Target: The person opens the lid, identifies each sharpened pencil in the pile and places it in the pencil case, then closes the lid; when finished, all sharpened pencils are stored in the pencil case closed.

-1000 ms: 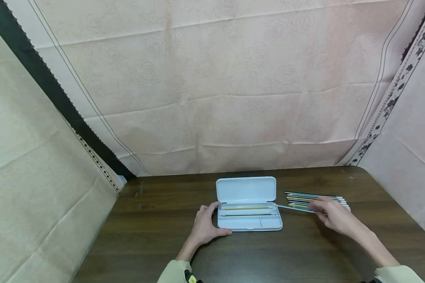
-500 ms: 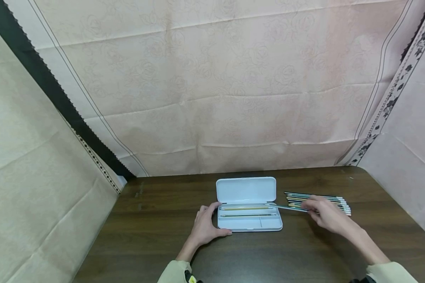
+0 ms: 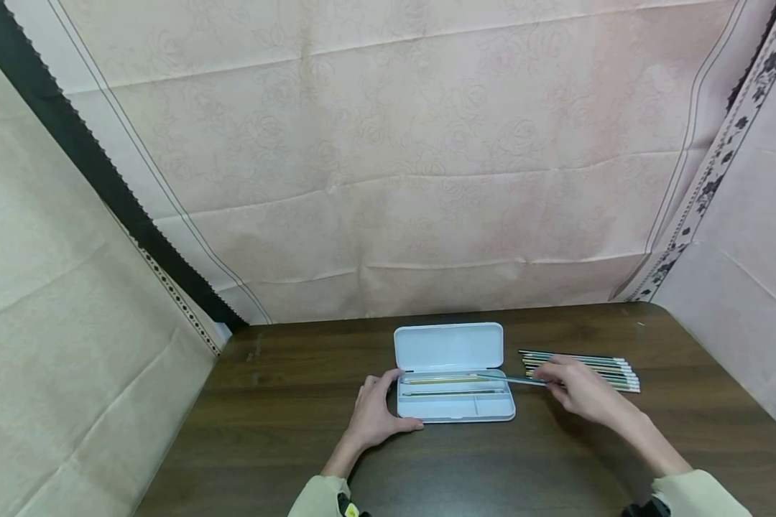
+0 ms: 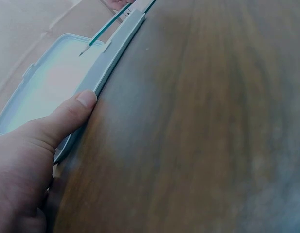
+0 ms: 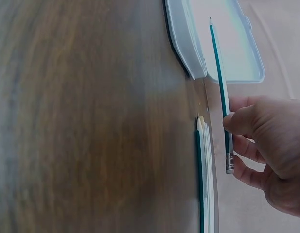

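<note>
A pale blue pencil case [image 3: 436, 411] lies on the table with its lid [image 3: 449, 346] raised at the back. Pencils rest in its long compartments. My left hand [image 3: 375, 413] grips the case's left end, thumb along the front edge and fingers towards the back corner. Between thumb and fingers, my right hand [image 3: 582, 388] pinches a green-and-white pencil [image 5: 219, 68] near its eraser end. This pencil slants over the right end of the case, its sharpened tip pointing left above the back compartment. Beneath and behind the right hand lie several striped pencils [image 3: 624, 375].
The brown wooden table [image 3: 297, 431] reaches back to a hanging cream cloth [image 3: 427, 179]. More pale cloth hangs on the left and right sides. In the right wrist view, the loose pencils [image 5: 204, 179] lie side by side, close to the case's right end.
My right hand has moved left with the pencil, bringing its tip further over the case's back compartment. The left hand and the case stay where they were.
</note>
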